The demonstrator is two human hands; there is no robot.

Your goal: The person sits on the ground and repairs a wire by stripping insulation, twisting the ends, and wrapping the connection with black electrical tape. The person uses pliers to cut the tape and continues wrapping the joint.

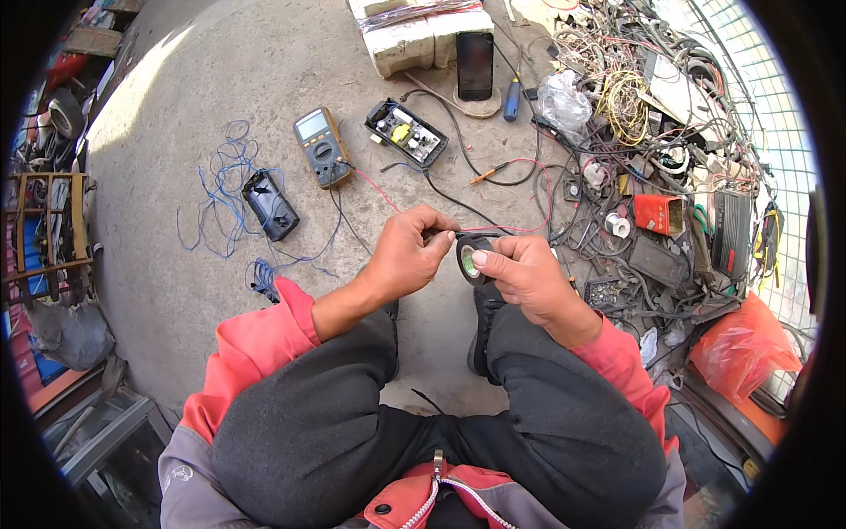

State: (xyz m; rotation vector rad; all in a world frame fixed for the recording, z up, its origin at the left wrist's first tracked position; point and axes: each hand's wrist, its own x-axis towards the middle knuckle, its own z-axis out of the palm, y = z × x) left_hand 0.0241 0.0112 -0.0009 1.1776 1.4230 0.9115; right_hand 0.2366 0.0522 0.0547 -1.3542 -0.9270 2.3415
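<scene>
In my right hand (533, 278) is a roll of black electrical tape (463, 270) with a green inner ring; thumb and fingers grip it. Close beside it, my left hand (405, 254) is closed in a pinch. A dark strip or cable shows at its fingertips, but I cannot tell which. A black cable (465, 206) runs from an opened black case with a circuit board (407, 134) toward both hands. Farther left lie a yellow-framed multimeter (323, 148) with red and black leads and an empty black case half (270, 204). An orange-handled probe (490, 173) lies beyond my right hand.
Tangled blue wire (220, 198) spreads on the concrete at left. A blue-handled screwdriver (512, 100) lies near a propped phone (475, 66) and a white foam block (414, 44). A heap of wires and parts (656, 97) lines the right, with a red plastic bag (747, 344).
</scene>
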